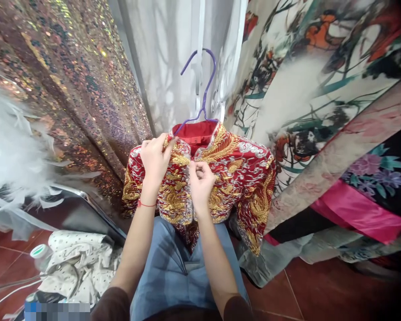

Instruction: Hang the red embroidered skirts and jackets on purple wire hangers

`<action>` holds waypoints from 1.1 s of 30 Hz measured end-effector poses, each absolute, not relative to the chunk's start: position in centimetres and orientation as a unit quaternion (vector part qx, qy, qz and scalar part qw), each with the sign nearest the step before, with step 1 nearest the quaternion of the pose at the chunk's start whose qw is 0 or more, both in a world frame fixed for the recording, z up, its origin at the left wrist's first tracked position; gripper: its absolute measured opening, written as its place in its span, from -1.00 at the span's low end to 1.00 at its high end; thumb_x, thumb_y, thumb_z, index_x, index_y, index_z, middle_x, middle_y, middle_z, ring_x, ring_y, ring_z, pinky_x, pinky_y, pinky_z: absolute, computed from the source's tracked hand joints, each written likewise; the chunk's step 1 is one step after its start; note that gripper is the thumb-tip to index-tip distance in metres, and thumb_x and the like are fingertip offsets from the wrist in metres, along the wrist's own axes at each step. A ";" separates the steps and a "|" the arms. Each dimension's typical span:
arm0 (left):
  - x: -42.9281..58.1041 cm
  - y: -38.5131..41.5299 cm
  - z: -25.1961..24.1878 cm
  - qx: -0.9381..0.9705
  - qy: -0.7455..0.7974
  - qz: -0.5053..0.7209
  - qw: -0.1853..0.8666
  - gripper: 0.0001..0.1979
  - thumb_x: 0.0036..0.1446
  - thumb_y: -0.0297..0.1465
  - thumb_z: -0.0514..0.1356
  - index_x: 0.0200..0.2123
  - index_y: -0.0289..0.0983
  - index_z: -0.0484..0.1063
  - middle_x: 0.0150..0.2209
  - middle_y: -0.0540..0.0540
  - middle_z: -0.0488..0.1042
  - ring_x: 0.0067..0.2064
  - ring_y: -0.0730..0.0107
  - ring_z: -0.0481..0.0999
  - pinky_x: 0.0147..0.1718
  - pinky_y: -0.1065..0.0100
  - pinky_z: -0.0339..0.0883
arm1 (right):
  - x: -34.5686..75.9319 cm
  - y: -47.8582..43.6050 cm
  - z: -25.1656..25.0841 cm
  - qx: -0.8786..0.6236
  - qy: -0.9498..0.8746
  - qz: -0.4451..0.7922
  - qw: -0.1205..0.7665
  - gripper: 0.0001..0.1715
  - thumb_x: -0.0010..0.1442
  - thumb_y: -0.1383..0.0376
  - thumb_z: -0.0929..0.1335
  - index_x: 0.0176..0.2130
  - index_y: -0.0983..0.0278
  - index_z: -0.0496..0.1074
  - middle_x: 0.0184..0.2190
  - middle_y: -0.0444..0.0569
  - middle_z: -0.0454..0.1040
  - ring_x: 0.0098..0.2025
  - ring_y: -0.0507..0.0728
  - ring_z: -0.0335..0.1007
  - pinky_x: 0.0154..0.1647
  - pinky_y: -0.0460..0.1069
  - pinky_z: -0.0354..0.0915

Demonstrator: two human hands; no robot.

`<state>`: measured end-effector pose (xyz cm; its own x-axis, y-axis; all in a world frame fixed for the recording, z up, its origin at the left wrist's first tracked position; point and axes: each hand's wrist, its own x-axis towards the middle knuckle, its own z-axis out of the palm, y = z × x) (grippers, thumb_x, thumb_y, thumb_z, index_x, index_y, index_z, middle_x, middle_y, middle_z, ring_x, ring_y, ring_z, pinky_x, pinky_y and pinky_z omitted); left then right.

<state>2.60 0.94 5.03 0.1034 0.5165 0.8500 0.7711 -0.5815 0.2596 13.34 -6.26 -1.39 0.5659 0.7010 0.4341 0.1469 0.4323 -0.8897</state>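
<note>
A red jacket (234,178) with gold and silver embroidery and a stand-up collar hangs in front of my knees on a purple wire hanger (210,80). A small red size label (195,140) shows inside its collar. My left hand (155,154) is closed on the collar edge at the left shoulder, thumb and fingers pinching the cloth. At the top of the front opening, just under the collar, my right hand (201,178) pinches the jacket's edge. The small fastening at those fingertips is mostly hidden. Both front panels lie close together below.
Sequinned cloth (87,80) and white feathers (16,133) hang at left; flower-printed fabrics (307,98) hang at right. A white metal rack (200,53) stands behind the hanger. On the tiled floor at lower left lie a dotted cloth (80,263), a bottle (42,256) and cables.
</note>
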 end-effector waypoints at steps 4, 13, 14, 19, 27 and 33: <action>2.5 1.7 5.5 -0.736 -0.443 -0.503 0.096 -0.63 0.32 -0.09 0.02 -0.37 -0.18 0.42 -0.49 -0.05 0.45 -0.41 0.29 0.36 -0.22 0.22 0.16 | 12.8 -6.0 -3.6 -0.536 -0.427 0.165 0.709 -0.61 0.28 0.02 0.27 -0.41 0.25 0.24 -0.58 -0.25 0.25 -0.57 -0.07 0.17 -0.52 -0.16 0.13; 5.5 -3.3 -1.3 -0.588 -0.479 -0.648 0.070 -0.52 0.03 -0.03 0.31 -0.20 -0.23 0.26 -0.18 -0.17 0.36 -0.05 0.15 0.36 0.03 0.08 0.21 | 12.6 -7.4 -9.6 -0.606 -0.394 0.191 0.664 -0.68 0.30 0.10 0.21 -0.39 0.24 0.26 -0.59 -0.20 0.31 -0.52 0.00 0.24 -0.46 -0.12 0.16; 5.7 -3.8 -2.6 -0.596 -0.488 -0.635 0.054 -0.54 0.03 -0.03 0.32 -0.26 -0.21 0.23 -0.25 -0.11 0.34 -0.13 0.20 0.36 -0.03 0.12 0.24 | 12.4 -7.7 -10.2 -0.615 -0.399 0.185 0.655 -0.69 0.30 0.12 0.20 -0.39 0.24 0.26 -0.57 -0.18 0.33 -0.50 0.01 0.25 -0.44 -0.11 0.16; 6.2 -4.7 -7.2 -0.651 -0.514 -0.557 -0.036 -0.67 0.12 -0.14 0.24 -0.36 -0.18 0.15 -0.39 0.01 0.26 -0.35 0.36 0.29 -0.29 0.31 0.25 | 11.3 -8.6 -12.9 -0.624 -0.409 0.193 0.637 -0.68 0.34 0.12 0.15 -0.31 0.24 0.31 -0.48 -0.06 0.44 -0.43 0.08 0.33 -0.37 -0.06 0.19; 3.9 -5.6 -11.3 -0.715 -0.584 -0.359 -0.133 -0.78 0.17 -0.26 0.16 -0.48 -0.20 0.27 -0.46 -0.03 0.43 -0.39 0.31 0.43 -0.35 0.33 0.16 | 10.8 -8.6 -17.4 -0.635 -0.394 0.239 0.620 -0.65 0.31 0.07 0.16 -0.36 0.22 0.29 -0.44 -0.04 0.47 -0.42 0.08 0.35 -0.32 -0.06 0.26; 1.5 -5.1 -13.9 -0.699 -0.605 -0.349 -0.155 -0.76 0.22 -0.34 0.06 -0.50 -0.23 0.31 -0.45 -0.03 0.45 -0.43 0.39 0.38 -0.42 0.38 0.08 | 11.3 -8.9 -22.4 -0.687 -0.385 0.236 0.570 -0.66 0.30 0.09 0.14 -0.41 0.20 0.26 -0.51 -0.07 0.43 -0.47 0.09 0.33 -0.36 -0.05 0.25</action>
<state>1.51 -5.11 -13.88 0.0259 0.9536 0.2999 0.7372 -0.2208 0.6386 11.26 -8.87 -22.39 0.5928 0.7972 0.1141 0.2598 -0.0552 -0.9641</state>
